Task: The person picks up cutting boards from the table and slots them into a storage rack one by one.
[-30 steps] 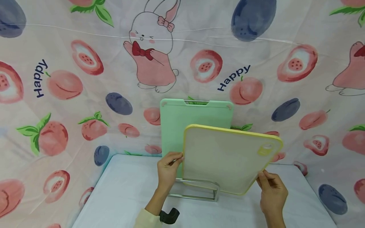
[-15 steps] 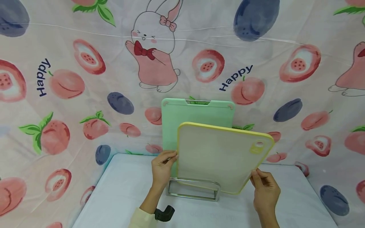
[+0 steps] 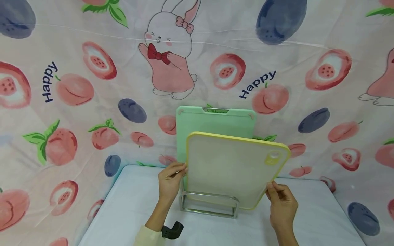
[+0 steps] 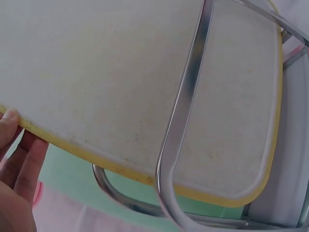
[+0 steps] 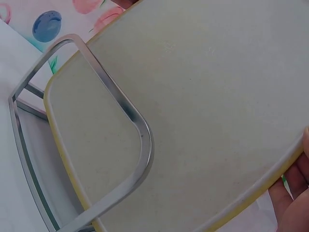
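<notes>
A cutting board (image 3: 227,167), pale with a yellow rim and a small yellow-edged hole at its upper right corner, is held tilted between both hands. My left hand (image 3: 170,181) pinches its left edge with thumb and fingers. On the lower right edge, my right hand (image 3: 282,203) pinches it the same way. The board's lower part is behind the front bar of a metal rack (image 3: 209,214); the left wrist view shows the rack's bars (image 4: 181,111) in front of and behind it. A green cutting board (image 3: 215,119) stands upright behind, partly hidden by the yellow-rimmed one.
The rack stands on a table with a white cover (image 3: 141,194). Behind rises a cloth backdrop (image 3: 197,89) printed with fruit and a rabbit. A black band-like device (image 3: 173,231) sits at the left wrist, by a pale sleeve (image 3: 149,236).
Both hands have shifted left with the yellow-rimmed board, its lower part staying behind the rack's front bar. The green board stays in place while the view drifts slightly.
</notes>
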The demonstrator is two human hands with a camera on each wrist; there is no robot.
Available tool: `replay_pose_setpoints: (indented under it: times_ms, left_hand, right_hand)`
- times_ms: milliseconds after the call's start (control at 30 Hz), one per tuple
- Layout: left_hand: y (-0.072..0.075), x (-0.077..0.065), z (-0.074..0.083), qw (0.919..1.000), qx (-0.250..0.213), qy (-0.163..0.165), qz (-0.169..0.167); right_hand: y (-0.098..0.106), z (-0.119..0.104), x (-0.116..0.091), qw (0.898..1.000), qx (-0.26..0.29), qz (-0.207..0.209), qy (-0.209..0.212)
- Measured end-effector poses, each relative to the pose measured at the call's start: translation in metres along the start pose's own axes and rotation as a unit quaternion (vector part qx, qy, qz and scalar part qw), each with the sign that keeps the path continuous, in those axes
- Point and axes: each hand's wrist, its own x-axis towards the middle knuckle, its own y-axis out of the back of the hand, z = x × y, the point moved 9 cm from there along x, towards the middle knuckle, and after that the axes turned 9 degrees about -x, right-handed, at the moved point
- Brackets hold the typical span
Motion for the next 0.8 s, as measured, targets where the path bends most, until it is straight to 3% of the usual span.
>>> replay_pose_setpoints:
  times_ms: [133, 400, 800]
  left_hand:
    - [0.008, 0.003, 0.003, 0.9999, 0.000, -0.012, 0.003]
    - [0.027, 0.002, 0.003, 0.9996, 0.010, 0.002, 0.026]
    - [0.039, 0.002, -0.002, 0.9995, -0.023, 0.011, 0.019]
  right_hand:
    - [-0.009, 0.000, -0.001, 1.000, -0.008, -0.008, 0.006]
    - [-0.025, -0.002, -0.005, 0.999, -0.029, -0.022, 0.011]
    - [-0.036, -0.002, -0.008, 0.996, -0.083, -0.039, 0.014]
